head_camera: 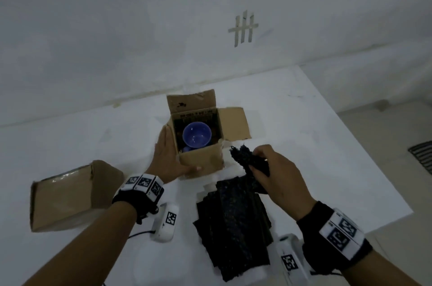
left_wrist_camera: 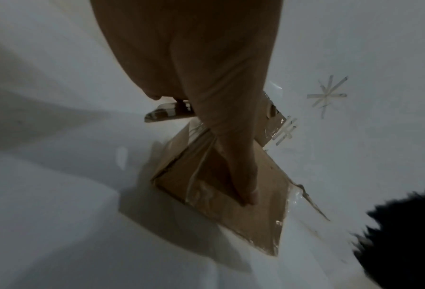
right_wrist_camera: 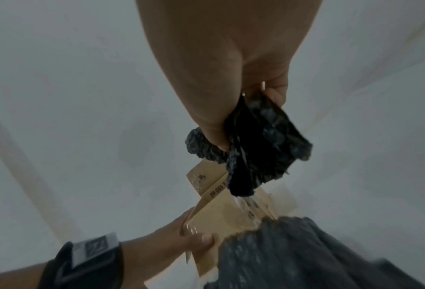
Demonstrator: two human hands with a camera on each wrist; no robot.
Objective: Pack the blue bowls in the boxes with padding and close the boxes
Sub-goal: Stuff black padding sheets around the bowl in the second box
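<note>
An open cardboard box (head_camera: 199,161) stands mid-table with a blue bowl (head_camera: 197,138) upright inside it. My left hand (head_camera: 169,156) steadies the box: straight fingers lie flat on its left wall and the thumb (left_wrist_camera: 250,197) lies along the front wall (right_wrist_camera: 231,213). My right hand (head_camera: 264,164) is just right of the box and grips a crumpled piece of black padding (head_camera: 246,160), which the right wrist view shows bunched between thumb and fingers (right_wrist_camera: 255,146). A pile of black padding sheets (head_camera: 233,227) lies in front of the box.
A second cardboard box (head_camera: 65,199) lies at the near left, one flap up. The white table (head_camera: 315,136) ends at the right and near right, with floor and a dark grate (head_camera: 423,157) beyond. A white wall with tape marks (head_camera: 243,28) stands behind.
</note>
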